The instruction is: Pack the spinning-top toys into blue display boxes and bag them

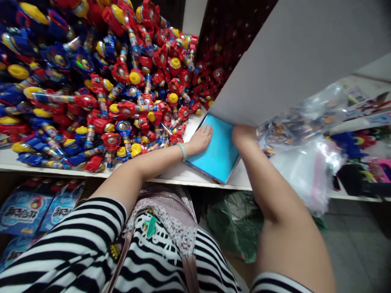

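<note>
A flat box with a plain bright blue face (215, 148) lies at an angle near the table's front edge. On its left side rests my left hand (200, 139), fingers stretched out and lying flat; a pale bangle circles the wrist. My right hand (242, 133) is at the box's far right edge, blurred. Its fingers are hidden behind the lower edge of a large pale grey panel (293, 53), so I cannot tell whether they hold anything. That panel slants up from the back of the box and fills the upper right.
Red and blue toys with yellow parts (122, 81) are heaped across the table's left. Clear plastic bags (308, 162), some with printed pieces inside, lie on the right. Blue printed boxes (24, 211) sit on a shelf below left. A green bag (235, 224) is under the table.
</note>
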A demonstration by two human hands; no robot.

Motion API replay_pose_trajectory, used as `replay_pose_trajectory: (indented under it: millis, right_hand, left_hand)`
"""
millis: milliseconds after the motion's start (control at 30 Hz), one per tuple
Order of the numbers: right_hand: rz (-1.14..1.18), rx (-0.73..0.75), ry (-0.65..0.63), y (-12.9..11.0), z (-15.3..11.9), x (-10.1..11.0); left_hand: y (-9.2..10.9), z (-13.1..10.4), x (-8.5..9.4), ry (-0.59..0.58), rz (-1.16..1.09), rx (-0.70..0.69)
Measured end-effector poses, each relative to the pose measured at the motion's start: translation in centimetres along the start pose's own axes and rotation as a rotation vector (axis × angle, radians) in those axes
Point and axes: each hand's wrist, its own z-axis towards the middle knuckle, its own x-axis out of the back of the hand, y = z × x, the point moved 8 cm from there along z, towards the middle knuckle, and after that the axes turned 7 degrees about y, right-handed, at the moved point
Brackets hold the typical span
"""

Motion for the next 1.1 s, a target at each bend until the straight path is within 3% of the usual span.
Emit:
replay_pose_trajectory:
  millis: [167,267,367,467,533,567,633,733,800,867,933,1033,1100]
  right_hand:
    - [-0.122,0.049,0.041,-2.9,-5.0,-6.2]
    - [-0.212,0.077,0.056,-2.5,-6.1,-7.1]
    - [-0.252,0.124,-0.015,-1.5,-6.1,-6.5]
    - [-0.129,0.211,-0.024,-2.0,-6.9,-4.7]
    - [0.042,0.328,0.040,-4.2,-8.2,-3.3]
    - [0.126,0.396,0.054,-5.8,-9.0,-3.0]
    - [0.256,0.514,0.007,-9.4,-10.5,-3.3]
    - [0.408,0.587,-0.055,-13.5,-11.4,-4.3]
    - [0.563,0.513,0.016,-13.8,-10.7,-4.0]
    - [0.764,0.356,0.119,-12.3,-9.3,-3.4]
    - [0.955,0.239,0.136,-10.8,-8.3,-3.6]
    - [1.136,0.278,0.011,-11.5,-8.1,-4.6]
    - [1.163,0.315,0.031,-12.1,-8.4,-4.6]
  left_hand:
    - [0.7,0.4,-1.4,-0.093,0.148,0.013]
    - [1.2,0.9,-1.4,-0.150,0.098,0.041]
    - [0.9,1.6,0.9,-0.210,0.010,-0.053]
    - [-2.3,0.8,6.1,-0.154,-0.055,-0.127]
    - [-6.1,-0.9,9.3,-0.096,0.024,-0.069]
    - [-8.0,-2.1,10.0,-0.112,0.110,-0.032]
    - [-10.8,-4.6,10.1,-0.207,0.278,-0.005]
    - [-12.5,-6.5,9.0,-0.282,0.312,-0.039]
    - [-12.9,-6.3,9.0,-0.278,0.223,-0.076]
    - [-13.2,-5.5,9.8,-0.280,0.094,-0.081]
    - [-13.4,-4.7,11.0,-0.289,-0.090,-0.024]
    - [-11.8,-4.2,11.9,-0.299,-0.415,0.060]
    - [-9.4,-4.4,11.5,-0.343,-0.569,0.063]
